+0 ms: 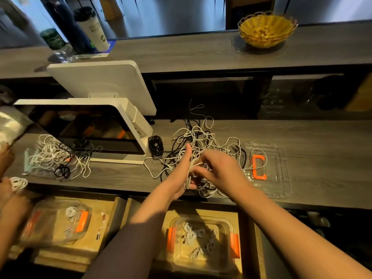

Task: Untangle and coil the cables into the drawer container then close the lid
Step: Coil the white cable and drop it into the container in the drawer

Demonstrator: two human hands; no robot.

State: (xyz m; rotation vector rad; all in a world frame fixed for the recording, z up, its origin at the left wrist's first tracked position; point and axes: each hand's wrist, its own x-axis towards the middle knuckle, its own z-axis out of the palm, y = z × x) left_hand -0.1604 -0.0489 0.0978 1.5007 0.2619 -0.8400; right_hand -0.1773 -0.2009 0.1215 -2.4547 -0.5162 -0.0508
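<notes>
step: coiling white cable (189, 174) | left hand (182, 174) wrapped in loops, gripping | right hand (218, 168) pinches strand | tangle (201, 141) behind hands | container (203, 242) below tangle, lid (267, 170) right | advice: even, snug loops

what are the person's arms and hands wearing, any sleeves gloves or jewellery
Both hands are bare: no gloves, and no rings or watch that I can see. The left hand comes from a dark sleeve pushed up the forearm. The right hand has a bare forearm, with no sleeve in view.
</notes>
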